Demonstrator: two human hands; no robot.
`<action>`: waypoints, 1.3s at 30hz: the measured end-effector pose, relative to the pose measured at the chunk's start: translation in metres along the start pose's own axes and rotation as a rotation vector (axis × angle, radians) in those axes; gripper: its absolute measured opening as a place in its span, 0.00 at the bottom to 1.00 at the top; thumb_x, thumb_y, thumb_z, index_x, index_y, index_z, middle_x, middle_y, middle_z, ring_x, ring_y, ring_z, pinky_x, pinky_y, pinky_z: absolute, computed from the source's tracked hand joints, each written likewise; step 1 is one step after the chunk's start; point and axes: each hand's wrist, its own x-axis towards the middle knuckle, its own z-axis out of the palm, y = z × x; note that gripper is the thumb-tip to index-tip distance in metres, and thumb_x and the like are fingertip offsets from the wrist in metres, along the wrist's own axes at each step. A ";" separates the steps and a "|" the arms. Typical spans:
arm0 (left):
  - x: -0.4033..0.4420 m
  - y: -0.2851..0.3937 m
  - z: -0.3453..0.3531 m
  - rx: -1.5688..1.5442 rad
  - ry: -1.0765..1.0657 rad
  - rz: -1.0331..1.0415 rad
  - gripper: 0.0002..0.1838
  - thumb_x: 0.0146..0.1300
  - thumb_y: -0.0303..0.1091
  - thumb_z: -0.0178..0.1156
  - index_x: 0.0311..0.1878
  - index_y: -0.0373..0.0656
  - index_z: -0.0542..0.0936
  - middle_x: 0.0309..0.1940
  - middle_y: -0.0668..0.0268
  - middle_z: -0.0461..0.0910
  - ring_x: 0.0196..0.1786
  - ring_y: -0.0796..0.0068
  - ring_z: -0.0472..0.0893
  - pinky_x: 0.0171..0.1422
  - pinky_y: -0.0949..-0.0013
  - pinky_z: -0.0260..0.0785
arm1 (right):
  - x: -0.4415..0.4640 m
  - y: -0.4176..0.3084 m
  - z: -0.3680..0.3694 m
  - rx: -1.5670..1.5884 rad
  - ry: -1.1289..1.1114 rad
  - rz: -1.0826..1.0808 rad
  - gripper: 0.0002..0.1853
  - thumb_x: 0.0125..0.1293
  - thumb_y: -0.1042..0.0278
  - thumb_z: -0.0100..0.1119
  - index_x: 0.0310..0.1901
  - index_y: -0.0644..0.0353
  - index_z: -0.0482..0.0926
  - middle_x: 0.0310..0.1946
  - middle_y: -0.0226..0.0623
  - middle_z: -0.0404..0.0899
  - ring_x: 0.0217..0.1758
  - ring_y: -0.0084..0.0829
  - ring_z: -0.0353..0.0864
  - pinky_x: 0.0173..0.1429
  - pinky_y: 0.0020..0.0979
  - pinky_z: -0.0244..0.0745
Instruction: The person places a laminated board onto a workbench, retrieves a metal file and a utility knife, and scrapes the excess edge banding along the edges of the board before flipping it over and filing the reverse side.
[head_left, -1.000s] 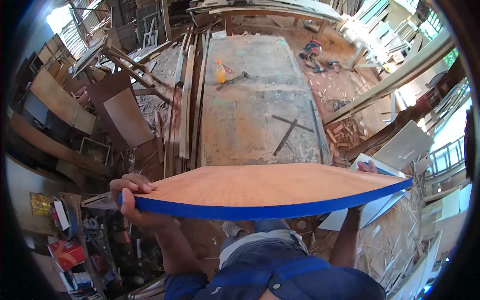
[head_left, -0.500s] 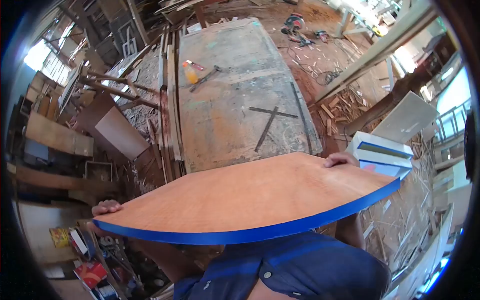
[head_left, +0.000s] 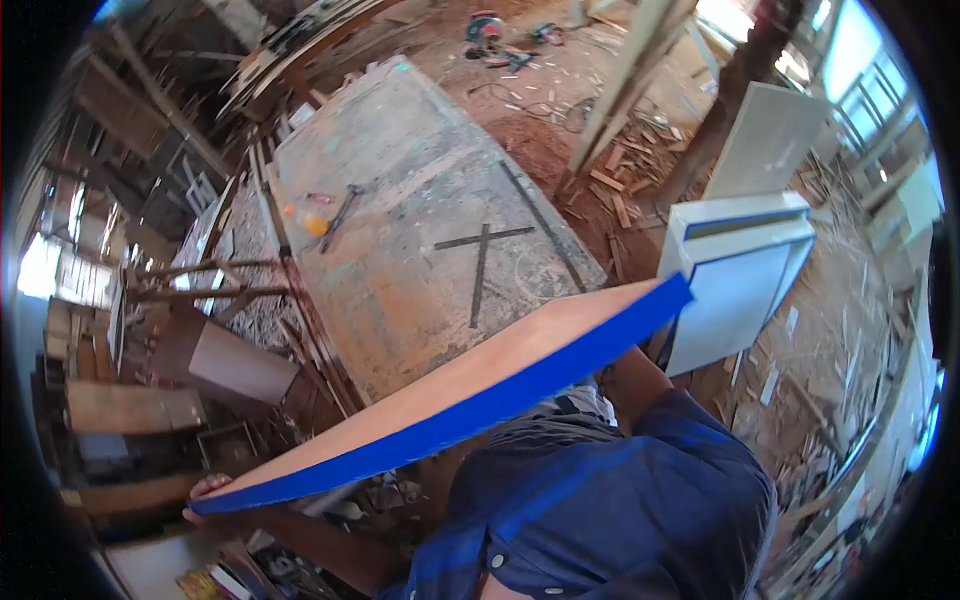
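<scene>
A wooden panel (head_left: 470,365) with a reddish-brown face and a curved edge banded in bright blue (head_left: 450,425) spans the space before my chest. Its right end is higher than its left, and the face shows only as a narrow strip. At the lower left corner, my left hand (head_left: 208,487) is closed around the panel, fingers over the top. My right forearm (head_left: 638,383) reaches up behind the raised end, holding it up; the panel hides that hand and its fingers. Beyond lies a worn worktable (head_left: 400,200) with two crossed dark strips (head_left: 482,262) on it.
On the worktable are a hammer (head_left: 342,215) and an orange bottle (head_left: 314,224). White blue-edged boxes (head_left: 735,280) stand at the right, close to the panel's raised end. A wooden post (head_left: 625,90), power tools (head_left: 490,35) and offcuts (head_left: 615,190) lie beyond.
The panel has tilted: its right end rose and its face turned nearly edge-on. My right hand has gone out of sight behind it. The view has turned, shifting the worktable leftward.
</scene>
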 end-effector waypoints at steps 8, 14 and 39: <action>0.025 -0.019 0.040 0.587 0.579 0.004 0.45 0.82 0.80 0.36 0.41 0.43 0.82 0.30 0.65 0.79 0.32 0.65 0.81 0.44 0.60 0.82 | -0.057 -0.015 -0.042 0.413 0.535 -0.062 0.17 0.74 0.55 0.68 0.50 0.62 0.86 0.47 0.55 0.89 0.53 0.54 0.90 0.57 0.51 0.82; 0.038 -0.039 0.065 0.632 0.538 0.068 0.45 0.82 0.79 0.36 0.43 0.43 0.82 0.32 0.64 0.80 0.35 0.64 0.81 0.46 0.58 0.82 | -0.195 -0.008 -0.109 0.632 0.889 -0.097 0.14 0.77 0.58 0.70 0.44 0.63 0.84 0.29 0.40 0.81 0.33 0.34 0.82 0.42 0.41 0.77; 0.008 -0.017 0.218 0.877 0.610 0.293 0.43 0.84 0.76 0.36 0.49 0.40 0.80 0.41 0.60 0.82 0.43 0.60 0.82 0.56 0.53 0.79 | -0.049 0.135 -0.374 1.108 1.539 0.129 0.27 0.82 0.68 0.60 0.76 0.65 0.67 0.48 0.53 0.88 0.45 0.43 0.92 0.51 0.43 0.88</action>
